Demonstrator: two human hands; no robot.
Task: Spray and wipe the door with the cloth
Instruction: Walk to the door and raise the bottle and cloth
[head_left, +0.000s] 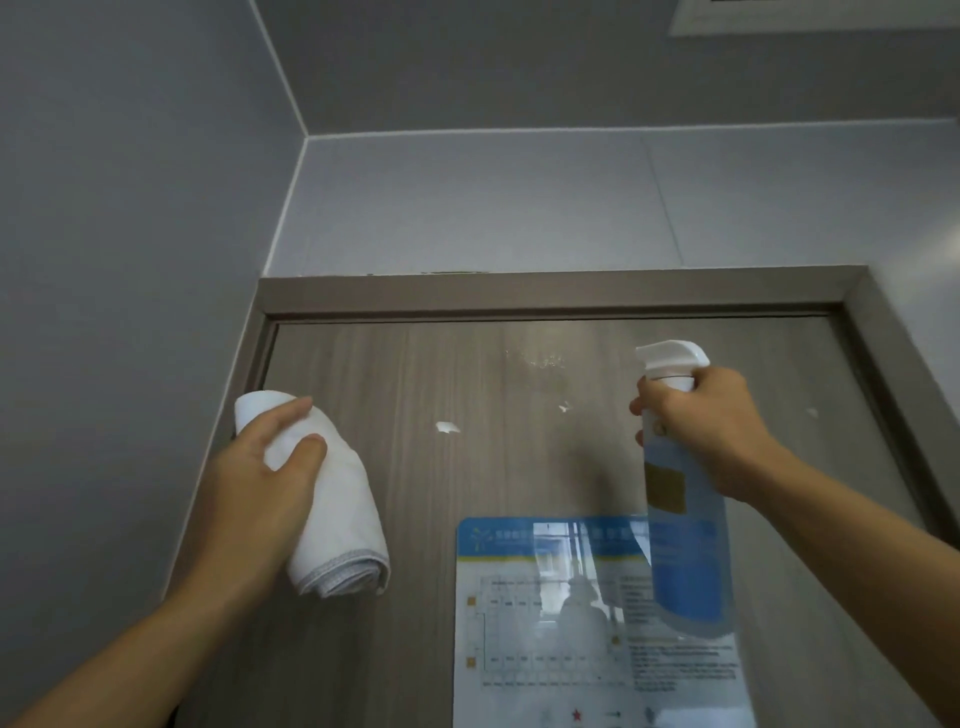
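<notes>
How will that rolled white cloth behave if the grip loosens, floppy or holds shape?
Probably floppy: the rolled white cloth with grey stitched edge bulges and sags below the left hand, whose fingers dent it. The loose layered end suggests it would unroll if released. It looks light for its size, since a one-handed hold seems enough to carry it.

Brown wood-grain door (467, 467): cut off by the bottom edge at 6 o'clock; handle out of view.
Glossy blue-and-white printed notice (571, 623): text too small and glare-washed to read; lower part cropped; its 2 o'clock corner hidden behind the clear blue-labelled spray bottle (685, 519).
Spray bottle trigger: covered by the right hand (711, 426).
White framed panel (810, 15): cropped at 1 o'clock.
Rolled white cloth (337, 509): partly covered by the left hand (260, 483).
</notes>
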